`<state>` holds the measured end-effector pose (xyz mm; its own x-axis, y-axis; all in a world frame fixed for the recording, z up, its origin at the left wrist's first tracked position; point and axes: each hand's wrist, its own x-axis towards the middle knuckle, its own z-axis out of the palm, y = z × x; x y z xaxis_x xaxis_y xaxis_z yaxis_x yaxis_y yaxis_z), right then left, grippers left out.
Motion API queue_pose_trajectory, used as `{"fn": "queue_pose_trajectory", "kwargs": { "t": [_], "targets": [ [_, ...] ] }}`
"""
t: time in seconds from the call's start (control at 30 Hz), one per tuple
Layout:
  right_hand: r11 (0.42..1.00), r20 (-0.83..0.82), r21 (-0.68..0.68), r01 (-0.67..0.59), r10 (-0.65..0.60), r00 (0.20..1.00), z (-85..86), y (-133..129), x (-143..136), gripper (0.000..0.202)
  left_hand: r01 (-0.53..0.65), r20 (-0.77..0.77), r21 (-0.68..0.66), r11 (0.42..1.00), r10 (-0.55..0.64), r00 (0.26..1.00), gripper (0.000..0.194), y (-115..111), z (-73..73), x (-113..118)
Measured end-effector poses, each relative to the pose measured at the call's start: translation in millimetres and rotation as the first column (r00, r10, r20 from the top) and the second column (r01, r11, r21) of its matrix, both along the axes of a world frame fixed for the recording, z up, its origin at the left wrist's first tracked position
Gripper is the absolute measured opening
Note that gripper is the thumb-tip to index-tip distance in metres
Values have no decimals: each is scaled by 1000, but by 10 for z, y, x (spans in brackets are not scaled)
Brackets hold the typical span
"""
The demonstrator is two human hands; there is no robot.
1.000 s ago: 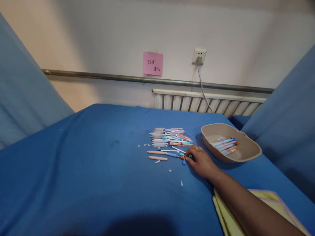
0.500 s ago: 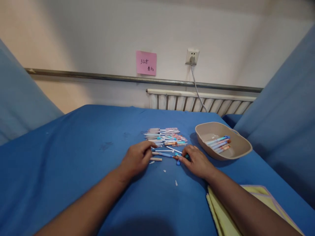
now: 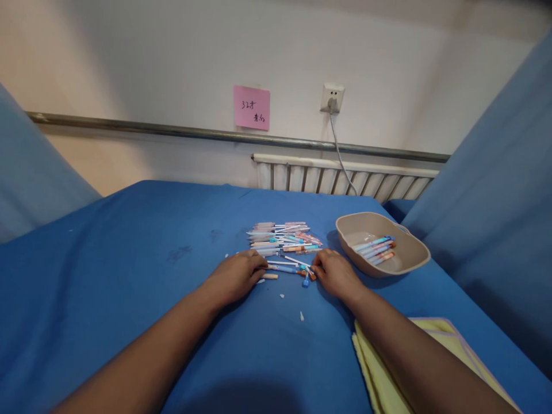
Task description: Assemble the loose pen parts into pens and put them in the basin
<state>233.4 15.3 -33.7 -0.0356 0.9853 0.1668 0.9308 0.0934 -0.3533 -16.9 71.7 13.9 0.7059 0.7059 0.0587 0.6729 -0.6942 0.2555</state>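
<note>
Closed at the left end of a blue pen [image 3: 282, 268] is my left hand [image 3: 237, 276], its fingertips partly hidden. The pen lies level, with a brown tip at its right end. My right hand [image 3: 338, 274] has its fingers curled together beside a small brown piece [image 3: 313, 276]; what they pinch is hidden. A small blue piece [image 3: 306, 282] lies just left of it. Behind both hands spreads a pile of pen parts [image 3: 284, 237], with white refills among them. A peach pen barrel [image 3: 270, 276] rests near my left fingertips.
A beige basin [image 3: 409, 263] holding several pens [image 3: 375, 248] stands on the right. A yellow cloth [image 3: 371, 362] lies under my right forearm. Small white tips [image 3: 302, 316] are scattered on the blue sheet [image 3: 129, 259]. Wall, rail [image 3: 172, 131] and radiator [image 3: 319, 172] are behind.
My left hand has closed in at the blue pen's left end. My right fingers have shifted off the pen's brown end; the dark piece under them is out of sight. The view moved slightly.
</note>
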Motion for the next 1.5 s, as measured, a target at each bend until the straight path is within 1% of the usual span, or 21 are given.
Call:
{"fn": "queue_pose_trajectory", "kwargs": {
  "t": [0.13,0.27,0.37,0.6,0.83,0.93,1.0,1.03,1.07,1.1,1.13,1.17,1.2,1.23,1.27,1.3,1.33,1.4,1.43,1.47,1.5],
  "targets": [
    [1000,26,8,-2,1,1000,-2,-11,-2,11,-19,-14,20,1000,20,1000,20,-68,26,39],
    [1000,-36,12,-29,29,999,-12,-14,-2,8,-55,6,24,998,54,998,19,-98,29,71],
    [998,-42,11,-56,57,998,-5,-20,-7,19,-39,-18,20,999,39,999,18,-99,15,67],
    [998,149,-14,-62,63,987,48,-78,-42,22,-11,1,-8,1000,11,1000,20,-89,-63,41],
    [997,226,-41,-72,80,971,75,-126,-56,21,34,-2,6,999,-34,999,20,-145,-65,82],
    [996,214,-40,-84,91,973,72,-138,-45,22,38,57,23,999,-39,998,21,-166,-45,91],
    [996,191,-43,-79,86,978,62,-136,-33,21,10,169,7,1000,-11,986,21,-146,-33,85],
    [996,175,-45,-81,88,981,56,-134,-26,20,-22,250,-23,999,28,968,21,-125,-33,81],
    [995,158,-48,-83,90,983,51,-131,-20,20,-66,346,-79,995,90,934,22,-99,-37,77],
    [995,140,-50,-86,92,986,47,-128,-15,19,-111,446,-165,980,175,878,22,-70,-48,75],
    [995,125,-52,-89,95,988,45,-126,-11,18,-143,540,-280,949,279,794,21,-42,-65,74],
    [994,114,-52,-92,97,989,44,-125,-9,17,-144,611,-413,899,391,688,20,-18,-85,75],
    [994,107,-52,-93,98,989,44,-125,-9,16,-111,651,-541,834,499,572,19,2,-105,77],
    [995,101,-50,-92,96,990,45,-126,-10,16,-48,659,-648,760,592,464,17,15,-123,79],
    [995,97,-48,-89,93,991,46,-126,-12,16,28,647,-725,688,666,372,15,22,-135,81],
    [996,89,-43,-85,88,992,45,-126,-15,16,104,623,-774,624,723,299,13,22,-141,83],
    [996,76,-33,-79,81,994,44,-124,-17,14,167,598,-802,574,766,236,10,16,-139,85],
    [997,42,-7,-78,78,996,36,-112,-20,14,246,548,-827,505,822,155,6,-20,-122,98],
    [996,26,2,-86,86,996,29,-102,-21,15,265,528,-835,481,837,143,5,-52,-113,113],
    [995,12,4,-103,103,995,20,-89,-22,16,274,510,-844,461,847,149,5,-95,-108,137],
    [992,4,2,-124,124,992,10,-75,-23,16,276,494,-856,437,849,187,7,-149,-110,171]
  ]
}}
